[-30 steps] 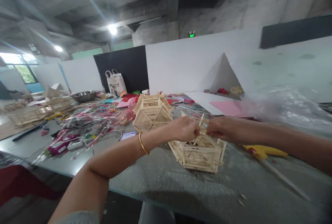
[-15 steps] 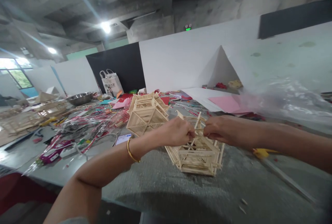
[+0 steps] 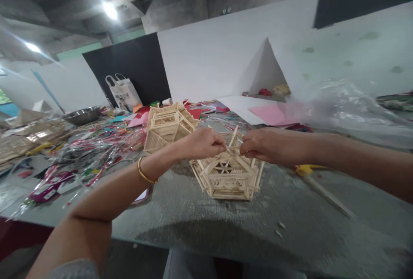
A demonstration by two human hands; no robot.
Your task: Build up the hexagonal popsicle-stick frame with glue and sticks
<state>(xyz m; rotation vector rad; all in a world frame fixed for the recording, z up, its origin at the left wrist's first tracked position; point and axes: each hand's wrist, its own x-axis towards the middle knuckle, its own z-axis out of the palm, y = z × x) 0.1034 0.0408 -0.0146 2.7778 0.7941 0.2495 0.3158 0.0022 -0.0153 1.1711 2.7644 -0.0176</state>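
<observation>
A hexagonal frame built of thin wooden sticks (image 3: 227,178) rests on the grey table (image 3: 226,227) in front of me. My left hand (image 3: 201,141), a gold bangle on its wrist, is closed in a pinch at the frame's top. My right hand (image 3: 261,145) is closed in a pinch facing it, a few centimetres away. Both pinch thin sticks (image 3: 234,139) standing at the top of the frame. A second, larger stick structure (image 3: 166,126) stands just behind my left hand.
Left of me lie several plastic-wrapped stick packets (image 3: 97,150), a metal bowl (image 3: 82,115) and a paper bag (image 3: 124,91). A phone (image 3: 142,195) lies under my left forearm. A yellow glue gun (image 3: 305,170) lies right of the frame. Pink paper (image 3: 274,113) and crumpled plastic (image 3: 351,106) are beyond.
The view has tilted and shifted, so everything sits lower left in the frame. Both hands stay pinched at the top of the stick frame, close together.
</observation>
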